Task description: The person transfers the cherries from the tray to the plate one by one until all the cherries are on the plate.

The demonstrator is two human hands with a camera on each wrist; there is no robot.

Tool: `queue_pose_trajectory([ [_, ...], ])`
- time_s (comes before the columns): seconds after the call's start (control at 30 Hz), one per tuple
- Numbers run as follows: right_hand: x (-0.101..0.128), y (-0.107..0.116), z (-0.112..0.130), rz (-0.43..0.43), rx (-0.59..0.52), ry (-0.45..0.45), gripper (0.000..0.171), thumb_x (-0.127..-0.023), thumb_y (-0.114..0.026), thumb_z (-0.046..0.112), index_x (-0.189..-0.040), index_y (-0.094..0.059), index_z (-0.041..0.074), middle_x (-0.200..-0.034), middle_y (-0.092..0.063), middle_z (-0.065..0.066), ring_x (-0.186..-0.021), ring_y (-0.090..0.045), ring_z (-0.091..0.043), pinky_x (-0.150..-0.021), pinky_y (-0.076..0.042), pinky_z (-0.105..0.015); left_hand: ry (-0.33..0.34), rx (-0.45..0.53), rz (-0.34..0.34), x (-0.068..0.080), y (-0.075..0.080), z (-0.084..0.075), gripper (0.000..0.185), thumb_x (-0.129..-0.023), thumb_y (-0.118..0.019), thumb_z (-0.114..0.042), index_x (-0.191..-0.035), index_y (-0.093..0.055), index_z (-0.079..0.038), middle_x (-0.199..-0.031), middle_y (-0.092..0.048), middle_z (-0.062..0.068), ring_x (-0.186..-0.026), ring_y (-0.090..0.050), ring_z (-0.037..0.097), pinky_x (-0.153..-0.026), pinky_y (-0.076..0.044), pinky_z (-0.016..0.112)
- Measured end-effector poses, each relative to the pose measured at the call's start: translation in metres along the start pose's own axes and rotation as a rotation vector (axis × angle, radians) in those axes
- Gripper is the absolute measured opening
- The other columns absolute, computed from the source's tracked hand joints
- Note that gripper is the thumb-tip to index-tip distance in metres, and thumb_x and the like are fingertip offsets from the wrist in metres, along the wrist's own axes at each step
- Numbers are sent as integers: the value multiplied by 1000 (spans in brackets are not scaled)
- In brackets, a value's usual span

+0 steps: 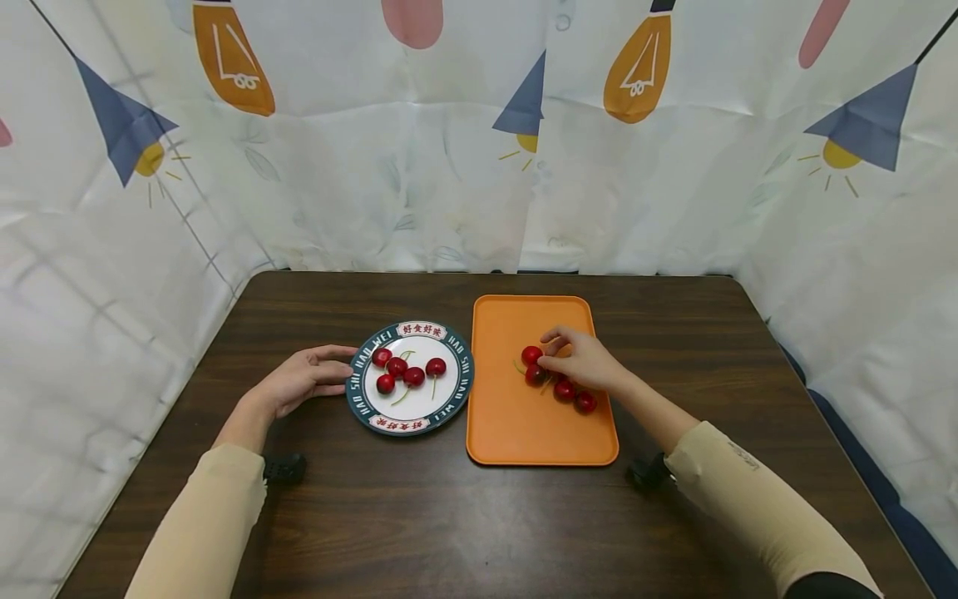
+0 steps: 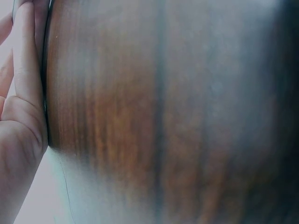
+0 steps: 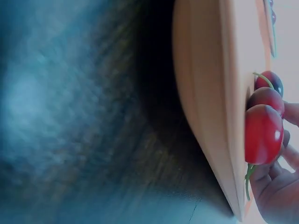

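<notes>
A white plate with a dark green lettered rim (image 1: 451, 398) holds several red cherries (image 1: 404, 370) with stems. My left hand (image 1: 303, 381) lies relaxed on the table, its fingertips touching the plate's left rim. The left wrist view shows its straight fingers (image 2: 23, 70) against that edge. To the right, an orange tray (image 1: 524, 433) carries several more cherries (image 1: 575, 396). My right hand (image 1: 580, 362) is curled over them, thumb and forefinger closing on one cherry (image 1: 532, 355). The right wrist view shows the tray edge (image 3: 210, 116), cherries (image 3: 262, 133) on it and the fingers (image 3: 275, 196) behind them.
Plate and tray sit side by side on a dark brown wooden table (image 1: 449, 516). Printed white curtains (image 1: 449, 166) enclose the table at the back and both sides. A black wrist mount (image 1: 284, 467) shows under my left forearm and another (image 1: 647, 472) under the right.
</notes>
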State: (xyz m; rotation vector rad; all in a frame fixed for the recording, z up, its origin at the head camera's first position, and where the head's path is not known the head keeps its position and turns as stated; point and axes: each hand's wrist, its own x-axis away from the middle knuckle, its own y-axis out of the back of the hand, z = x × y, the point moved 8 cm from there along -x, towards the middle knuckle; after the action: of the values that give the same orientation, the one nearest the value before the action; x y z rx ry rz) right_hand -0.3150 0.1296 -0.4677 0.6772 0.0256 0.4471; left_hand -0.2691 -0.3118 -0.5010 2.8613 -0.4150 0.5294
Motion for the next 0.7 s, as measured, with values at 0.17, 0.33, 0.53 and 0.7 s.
queue_pose_trajectory([
  [0.17,-7,-3,2,-3,19,30,37,-95,-76,29,-127,-65,12,-110,-67,-6,-99,-62,-25,-88,-54,-42,8,-2,-3,0,0,1,64,-103,-66,-23,-157,-38,-2,-148,-47,23,-112,-67,18,-95,-56,36],
  [0.33,-11,-6,7,8,23,36,33,-95,-76,25,-124,-67,11,-109,-67,-6,-95,-61,-24,-82,-53,-39,8,0,-1,0,0,1,64,-103,-66,-23,-157,-38,-3,-149,-46,24,-112,-66,18,-95,-55,36],
  [0.53,-14,-8,10,9,36,31,34,-94,-78,23,-123,-67,10,-107,-68,-6,-97,-61,-24,-85,-54,-40,6,2,-3,0,0,0,64,-103,-66,-23,-156,-38,-2,-150,-46,24,-112,-67,18,-96,-55,36],
  [0.7,-16,-9,12,19,31,34,36,-94,-77,22,-125,-66,8,-108,-68,-7,-98,-61,-24,-86,-54,-41,4,3,-1,0,0,1,64,-103,-66,-23,-156,-38,-2,-149,-46,24,-112,-67,18,-95,-55,36],
])
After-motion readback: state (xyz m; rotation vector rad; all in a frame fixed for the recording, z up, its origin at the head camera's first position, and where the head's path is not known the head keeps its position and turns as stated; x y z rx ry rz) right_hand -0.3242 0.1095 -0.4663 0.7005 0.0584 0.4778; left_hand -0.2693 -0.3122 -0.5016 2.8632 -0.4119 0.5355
